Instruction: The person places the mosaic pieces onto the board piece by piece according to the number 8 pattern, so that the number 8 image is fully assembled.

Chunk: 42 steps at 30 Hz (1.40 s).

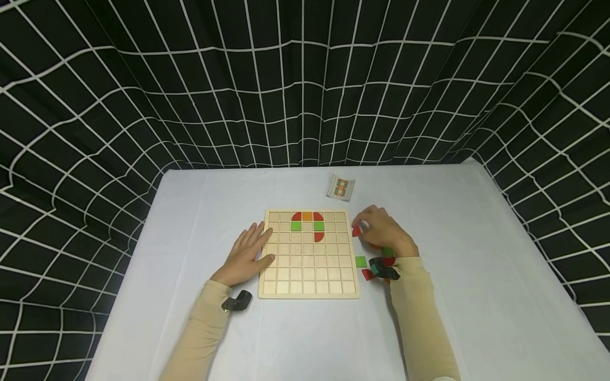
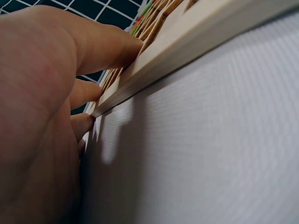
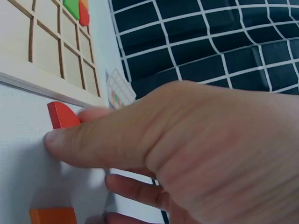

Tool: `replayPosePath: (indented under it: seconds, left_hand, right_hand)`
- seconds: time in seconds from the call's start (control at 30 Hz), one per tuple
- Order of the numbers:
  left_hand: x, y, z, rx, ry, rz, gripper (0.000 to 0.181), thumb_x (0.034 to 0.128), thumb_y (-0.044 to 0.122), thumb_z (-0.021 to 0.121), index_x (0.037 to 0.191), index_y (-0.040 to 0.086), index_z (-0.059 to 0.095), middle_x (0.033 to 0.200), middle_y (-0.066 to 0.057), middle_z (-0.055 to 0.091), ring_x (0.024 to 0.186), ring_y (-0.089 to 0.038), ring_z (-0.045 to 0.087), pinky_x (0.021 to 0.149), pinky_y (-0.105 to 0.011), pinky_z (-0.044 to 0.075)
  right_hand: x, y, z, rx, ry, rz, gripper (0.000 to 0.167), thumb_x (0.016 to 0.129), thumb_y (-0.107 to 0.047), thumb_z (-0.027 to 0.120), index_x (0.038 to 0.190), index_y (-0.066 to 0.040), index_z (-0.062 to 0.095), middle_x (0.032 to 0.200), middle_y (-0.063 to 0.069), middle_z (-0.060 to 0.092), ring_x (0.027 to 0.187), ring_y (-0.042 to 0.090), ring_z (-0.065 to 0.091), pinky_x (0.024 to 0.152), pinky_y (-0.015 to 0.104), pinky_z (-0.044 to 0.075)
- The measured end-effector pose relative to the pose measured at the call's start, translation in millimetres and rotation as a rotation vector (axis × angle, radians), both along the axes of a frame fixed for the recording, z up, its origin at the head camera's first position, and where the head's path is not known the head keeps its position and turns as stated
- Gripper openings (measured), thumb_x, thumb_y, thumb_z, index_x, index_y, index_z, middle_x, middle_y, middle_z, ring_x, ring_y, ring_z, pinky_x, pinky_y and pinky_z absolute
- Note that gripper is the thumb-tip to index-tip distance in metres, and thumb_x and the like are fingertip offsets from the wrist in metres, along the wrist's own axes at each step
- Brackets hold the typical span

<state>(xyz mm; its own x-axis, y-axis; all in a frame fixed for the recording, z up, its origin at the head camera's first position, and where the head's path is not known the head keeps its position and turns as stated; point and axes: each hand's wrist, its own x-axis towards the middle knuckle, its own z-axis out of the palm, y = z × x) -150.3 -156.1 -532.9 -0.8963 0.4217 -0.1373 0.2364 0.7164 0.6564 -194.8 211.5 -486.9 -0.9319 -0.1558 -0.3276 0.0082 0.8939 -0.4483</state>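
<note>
A wooden grid board (image 1: 310, 291) lies on the table. Near its top sit an orange square (image 1: 307, 216), two green squares, one of them the left green square (image 1: 296, 226), and three red quarter-round pieces, the lowest being a red quarter-round (image 1: 319, 237) on the right. My left hand (image 1: 244, 257) rests along the board's left edge, fingers spread and fairly straight, thumb (image 2: 112, 44) on the rim. Just off the board's right edge, my right hand (image 1: 383, 232) pinches another red quarter-round piece (image 3: 61, 115) between thumb and finger, its far part hidden by the fingers.
Loose pieces lie right of the board, partly under my right wrist: a green square (image 1: 360, 262), a red piece (image 1: 368, 274) and an orange piece (image 3: 53, 216). A small pattern card (image 1: 340, 188) lies beyond the board. Dark curtain (image 1: 305, 95) with white grid lines surrounds the table.
</note>
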Motion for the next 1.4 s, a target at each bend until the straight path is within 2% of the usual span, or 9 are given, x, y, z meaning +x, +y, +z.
replayPosePath:
  seconds: [0.17,0.33,0.47,0.57,0.87,1.07,1.23,1.33,1.4]
  left_hand:
    - [-0.4,-1.1,-0.9,-0.008,0.004,-0.004,0.075,0.1011,0.034,0.058,0.163,0.012,0.021,0.173,-0.008,0.003,0.161,-0.028,-0.005,0.13,-0.049,-0.009]
    - [-0.2,-1.7,-0.4,-0.013,0.008,-0.006,0.075,0.1014,0.034,0.057,0.163,0.012,0.021,0.173,-0.009,0.003,0.161,-0.028,-0.005,0.13,-0.049,-0.008]
    - [-0.1,-1.6,-0.1,-0.015,0.006,-0.006,0.075,0.1016,0.034,0.057,0.163,0.011,0.021,0.173,-0.009,0.002,0.161,-0.028,-0.006,0.13,-0.049,-0.008]
    - [-0.3,-1.0,-0.4,-0.009,0.002,-0.007,0.075,0.1016,0.034,0.057,0.163,0.011,0.021,0.173,-0.009,0.002,0.161,-0.028,-0.006,0.13,-0.049,-0.009]
    - [-0.9,-1.9,-6.5,0.022,0.028,-0.007,0.074,0.101,0.036,0.056,0.162,0.011,0.023,0.173,-0.011,0.004,0.161,-0.03,-0.004,0.129,-0.052,-0.008]
    - [-1.0,-3.5,-8.7,0.042,0.032,-0.008,0.075,0.1004,0.038,0.056,0.162,0.01,0.024,0.173,-0.012,0.005,0.161,-0.031,-0.004,0.129,-0.053,-0.008]
    - [-1.1,-3.2,-8.5,0.039,0.035,-0.009,0.074,0.1007,0.038,0.055,0.162,0.01,0.024,0.173,-0.012,0.005,0.161,-0.031,-0.004,0.129,-0.053,-0.008]
    - [-1.3,-2.6,-8.6,0.019,0.036,-0.008,0.074,0.101,0.039,0.054,0.162,0.012,0.023,0.173,-0.01,0.004,0.161,-0.029,-0.004,0.129,-0.051,-0.007]
    - [-1.3,-2.5,-7.4,0.023,0.035,-0.009,0.074,0.101,0.038,0.055,0.162,0.011,0.023,0.173,-0.011,0.004,0.161,-0.031,-0.004,0.129,-0.052,-0.007]
  right_hand:
    - [-1.7,0,0.2,0.002,0.028,0.002,0.024,0.086,-0.009,0.07,0.11,-0.007,0.069,0.12,0.016,0.059,0.107,0.031,0.05,0.083,0.043,0.053]
    - [-2.3,2,0.3,-0.077,-0.044,-0.048,0.02,0.094,-0.012,0.066,0.112,-0.008,0.06,0.1,0.013,0.062,0.083,0.025,0.056,0.063,0.031,0.047]
    - [-3.4,2,-0.8,-0.135,0.002,-0.047,0.027,0.101,-0.014,0.06,0.127,-0.009,0.06,0.121,0.018,0.064,0.102,0.03,0.058,0.087,0.045,0.056]
    - [-4.5,1,-0.2,-0.177,0.073,-0.019,0.032,0.103,-0.012,0.054,0.134,-0.01,0.061,0.135,0.018,0.061,0.116,0.032,0.055,0.107,0.055,0.049]
    - [-3.0,-7,8.6,-0.259,0.098,-0.054,0.019,0.101,-0.016,0.061,0.118,-0.011,0.066,0.117,0.014,0.069,0.102,0.029,0.058,0.091,0.044,0.053]
    - [-3.6,-7,7.8,-0.301,0.085,-0.059,0.018,0.103,-0.02,0.059,0.119,-0.012,0.057,0.117,0.015,0.071,0.092,0.026,0.057,0.07,0.033,0.049]
    - [-4.0,-10,6.6,-0.358,0.115,-0.047,0.033,0.105,-0.018,0.056,0.136,-0.008,0.055,0.115,0.011,0.076,0.101,0.024,0.067,0.089,0.044,0.054]
    - [-3.4,-12,7.7,-0.374,0.136,-0.053,0.028,0.105,-0.018,0.056,0.129,-0.007,0.063,0.114,0.009,0.076,0.108,0.026,0.069,0.102,0.048,0.05]
    - [-3.0,-13,8.7,-0.363,0.152,-0.057,0.022,0.104,-0.019,0.057,0.12,-0.008,0.069,0.116,0.008,0.074,0.107,0.026,0.065,0.097,0.046,0.051]
